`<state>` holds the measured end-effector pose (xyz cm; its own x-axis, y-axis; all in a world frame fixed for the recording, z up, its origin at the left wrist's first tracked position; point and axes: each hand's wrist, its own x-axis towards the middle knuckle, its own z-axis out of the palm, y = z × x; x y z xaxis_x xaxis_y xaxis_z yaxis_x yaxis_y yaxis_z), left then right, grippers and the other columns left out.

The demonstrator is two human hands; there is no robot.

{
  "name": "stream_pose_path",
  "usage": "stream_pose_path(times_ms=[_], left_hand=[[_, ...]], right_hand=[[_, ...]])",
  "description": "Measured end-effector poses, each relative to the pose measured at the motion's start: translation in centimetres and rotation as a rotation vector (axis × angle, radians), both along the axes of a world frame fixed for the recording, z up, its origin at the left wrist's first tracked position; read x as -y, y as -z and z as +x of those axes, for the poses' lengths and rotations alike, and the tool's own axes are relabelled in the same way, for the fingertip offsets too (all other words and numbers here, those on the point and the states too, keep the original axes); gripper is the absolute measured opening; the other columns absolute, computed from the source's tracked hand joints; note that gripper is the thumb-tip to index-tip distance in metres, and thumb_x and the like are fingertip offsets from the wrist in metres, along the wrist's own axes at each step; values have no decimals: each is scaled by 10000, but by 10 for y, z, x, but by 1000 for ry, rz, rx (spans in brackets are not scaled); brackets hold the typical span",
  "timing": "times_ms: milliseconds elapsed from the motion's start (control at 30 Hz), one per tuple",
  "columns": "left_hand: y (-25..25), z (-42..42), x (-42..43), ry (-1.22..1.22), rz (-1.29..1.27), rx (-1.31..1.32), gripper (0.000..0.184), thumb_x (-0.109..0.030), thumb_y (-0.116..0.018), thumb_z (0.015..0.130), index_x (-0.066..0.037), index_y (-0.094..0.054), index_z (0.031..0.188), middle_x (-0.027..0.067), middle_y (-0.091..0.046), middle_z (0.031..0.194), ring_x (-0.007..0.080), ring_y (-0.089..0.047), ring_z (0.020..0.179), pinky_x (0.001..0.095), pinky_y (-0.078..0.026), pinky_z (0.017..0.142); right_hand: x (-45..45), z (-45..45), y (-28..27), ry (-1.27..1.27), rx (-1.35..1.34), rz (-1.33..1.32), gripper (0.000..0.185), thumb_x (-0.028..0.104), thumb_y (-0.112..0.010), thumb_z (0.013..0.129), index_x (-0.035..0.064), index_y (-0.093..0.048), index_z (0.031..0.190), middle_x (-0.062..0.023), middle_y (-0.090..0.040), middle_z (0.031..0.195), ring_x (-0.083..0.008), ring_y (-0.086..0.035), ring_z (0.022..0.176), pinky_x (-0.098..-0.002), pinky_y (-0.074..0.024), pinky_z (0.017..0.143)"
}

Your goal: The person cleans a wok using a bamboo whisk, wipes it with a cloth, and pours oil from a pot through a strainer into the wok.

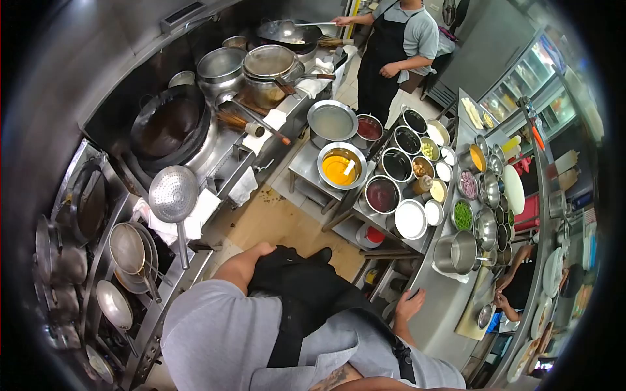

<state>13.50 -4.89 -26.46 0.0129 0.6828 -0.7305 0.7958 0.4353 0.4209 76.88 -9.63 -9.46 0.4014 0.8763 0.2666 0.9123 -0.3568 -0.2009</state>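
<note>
My left hand (264, 249) shows only in small part beside my black apron (297, 277), its fingers hidden. At the edge of the steel counter (427, 326) on the right is my right hand (408, 304), thumb and fingers apart, resting at or close to the edge. A small dark patch shows between thumb and fingers; I cannot make out whether it is an object or a gap. A steel pot (455, 253) stands on the counter beyond that hand. To my left, a perforated ladle (173, 193) lies across the stove edge, apart from both hands.
A large wok (168, 124) sits on the stove at left. Ahead, a low table (306, 171) bears a bowl of yellow liquid (339, 171). Several sauce pots (396, 164) line the middle counter. A co-worker (391, 55) holds a ladle over another wok (290, 32); another person's hands (502, 293) show at right.
</note>
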Motion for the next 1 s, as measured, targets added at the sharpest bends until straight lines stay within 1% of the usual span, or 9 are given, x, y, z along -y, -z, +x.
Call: stream_pose_path(times_ms=[100,167,267,367,500,567,700,800,1000], left_hand=[[3,-3,5,0,-62,2,658,-558,-521,950,61,-720,1046,269,-698,1097,404,-680,1019,444,-522,906],[-7,-7,8,-160,-179,70,651,-561,-543,942,57,-726,1037,268,-710,1034,394,-697,960,447,-532,863],[-9,-5,8,-200,-191,58,634,-554,-561,936,50,-732,1031,266,-715,991,385,-709,898,449,-541,815],[-3,2,5,-108,-93,13,620,-543,-558,945,45,-732,1038,270,-711,1016,388,-707,894,453,-537,815],[-4,9,-9,-74,-115,40,639,-548,-528,960,54,-724,1052,276,-703,1061,409,-694,944,454,-524,862],[-3,9,-14,34,-49,-19,651,-551,-505,972,59,-715,1065,284,-693,1096,428,-683,981,459,-515,886],[-1,10,-19,72,-75,-26,647,-547,-507,971,58,-712,1070,281,-693,1098,432,-681,992,464,-518,882],[9,7,-20,39,-95,-5,587,-538,-515,971,-2,-750,1012,256,-707,1063,412,-685,996,470,-516,881],[15,8,-23,-26,-86,61,544,-525,-536,963,-30,-763,970,237,-718,1022,401,-692,950,462,-521,860]], right_hand=[[-3,-16,-17,113,-1,-102,656,322,-652,894,39,-433,1443,-155,-429,1514,-354,-381,1408,-490,-317,1148],[-3,-15,-14,115,8,-101,674,334,-660,883,47,-426,1447,-163,-427,1513,-358,-383,1406,-491,-312,1153],[-2,-17,-14,123,12,-101,692,346,-670,869,57,-425,1447,-166,-427,1512,-361,-385,1404,-492,-304,1159],[-4,-13,-7,112,27,-86,684,351,-669,867,55,-437,1438,-162,-434,1510,-360,-384,1405,-489,-302,1159],[-3,-15,-14,102,43,-88,671,361,-659,874,36,-452,1423,-166,-446,1502,-357,-385,1405,-481,-298,1163],[-2,-16,-16,101,37,-90,671,364,-656,876,35,-452,1424,-165,-445,1504,-356,-384,1406,-479,-296,1164],[-3,-17,-18,114,24,-122,672,352,-650,894,49,-426,1451,-161,-422,1525,-336,-364,1430,-471,-287,1173],[-4,-18,-17,110,41,-94,684,378,-648,879,44,-442,1439,-155,-442,1512,-349,-373,1415,-485,-283,1169],[-5,-18,-17,118,84,-146,679,387,-627,902,64,-421,1462,-131,-412,1541,-310,-352,1441,-466,-280,1178]])
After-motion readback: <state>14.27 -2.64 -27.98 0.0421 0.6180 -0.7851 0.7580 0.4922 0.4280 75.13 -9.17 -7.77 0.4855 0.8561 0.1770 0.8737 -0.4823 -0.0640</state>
